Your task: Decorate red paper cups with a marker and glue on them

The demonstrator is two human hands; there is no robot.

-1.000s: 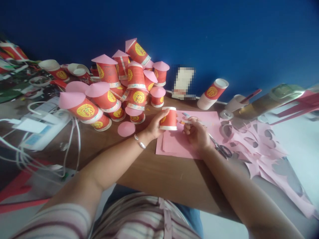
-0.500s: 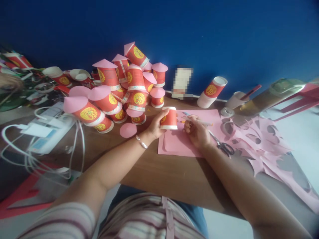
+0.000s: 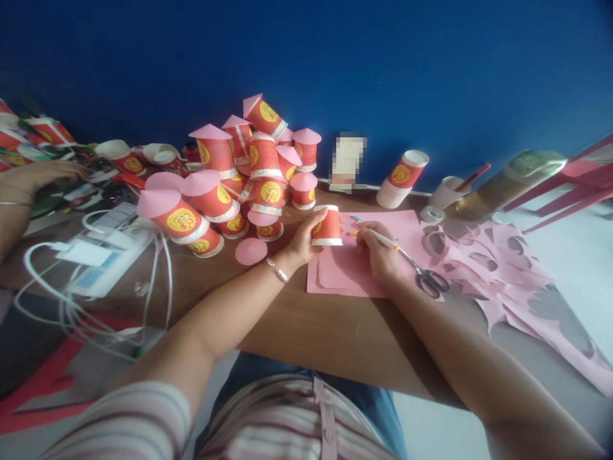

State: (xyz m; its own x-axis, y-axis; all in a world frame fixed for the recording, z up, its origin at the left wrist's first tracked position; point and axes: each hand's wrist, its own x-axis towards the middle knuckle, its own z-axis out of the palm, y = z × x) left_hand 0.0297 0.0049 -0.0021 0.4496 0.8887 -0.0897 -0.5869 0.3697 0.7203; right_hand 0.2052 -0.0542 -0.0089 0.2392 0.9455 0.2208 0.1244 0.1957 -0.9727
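My left hand (image 3: 303,237) is wrapped round a red paper cup (image 3: 327,229) with white edges. The cup is held over the left part of the stacked pink paper sheets (image 3: 352,275). To its right, my right hand (image 3: 380,255) pinches a white-and-orange pen (image 3: 382,239) above the same paper. The pen and the cup are apart. Scissors (image 3: 428,278) with dark handles lie beside my right wrist. A blue-tipped pen (image 3: 357,219) rests on the paper, partly behind my right hand.
Red cups with pink cone tops (image 3: 213,153) are heaped at left. A pink cone (image 3: 251,252) lies before them. White cables and a power strip (image 3: 103,259) stand further left, near another person's hand (image 3: 41,176). Pink paper scraps (image 3: 507,268) and a bottle (image 3: 512,182) are at right.
The pen in my right hand has tilted, its back end now lower. My left hand still holds the cup. The view has shifted slightly left, and the other person's hand shows more.
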